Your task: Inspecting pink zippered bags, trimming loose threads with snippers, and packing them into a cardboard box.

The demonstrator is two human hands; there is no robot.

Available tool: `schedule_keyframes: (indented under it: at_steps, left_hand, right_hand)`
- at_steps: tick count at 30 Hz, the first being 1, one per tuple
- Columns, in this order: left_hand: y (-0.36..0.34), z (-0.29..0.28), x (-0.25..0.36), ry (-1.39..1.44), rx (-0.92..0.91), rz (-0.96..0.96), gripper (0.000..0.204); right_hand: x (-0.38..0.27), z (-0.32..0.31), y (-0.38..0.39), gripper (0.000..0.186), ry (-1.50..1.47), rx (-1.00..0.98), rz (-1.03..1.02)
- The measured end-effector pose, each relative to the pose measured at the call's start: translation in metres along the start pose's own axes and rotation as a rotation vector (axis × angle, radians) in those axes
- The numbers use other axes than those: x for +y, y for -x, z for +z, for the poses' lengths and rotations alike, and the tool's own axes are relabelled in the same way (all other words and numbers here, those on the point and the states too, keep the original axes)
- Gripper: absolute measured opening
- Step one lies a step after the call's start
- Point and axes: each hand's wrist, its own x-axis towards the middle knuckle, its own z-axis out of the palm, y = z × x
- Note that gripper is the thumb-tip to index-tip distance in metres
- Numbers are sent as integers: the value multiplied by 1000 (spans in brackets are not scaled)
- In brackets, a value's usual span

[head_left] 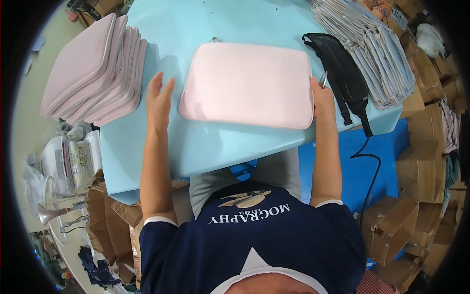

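- Pink laptop sleeve: over the near half of the blue table.
- Right hand: fingers closed on sleeve's edge; metal tool mostly hidden.
- Left hand: fingers parted, empty, over table.

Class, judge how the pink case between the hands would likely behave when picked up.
The pink case probably flexes only slightly: its face looks smooth, uncreased. Being flat and broad, it seems unlikely to roll.

I count two hands, my left hand and right hand, one flat pink case, and one metal tool. I see one pink stack, one black pouch, one counter.
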Motion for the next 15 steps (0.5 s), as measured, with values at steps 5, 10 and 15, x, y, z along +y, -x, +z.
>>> schedule_keyframes:
  at_steps: [5,10,15]
  left_hand:
    - [75,-9,14,277,-318,-47,31]
    - [119,61,10,541,-622,-529,44]
    - [111,107,-1,854,-329,-471,47]
  right_hand:
    - [-4,16,1,39,-254,-42,80]
    - [10,38,16,34,-306,-61,130]
    - [6,42,55,27,-117,-179,56]
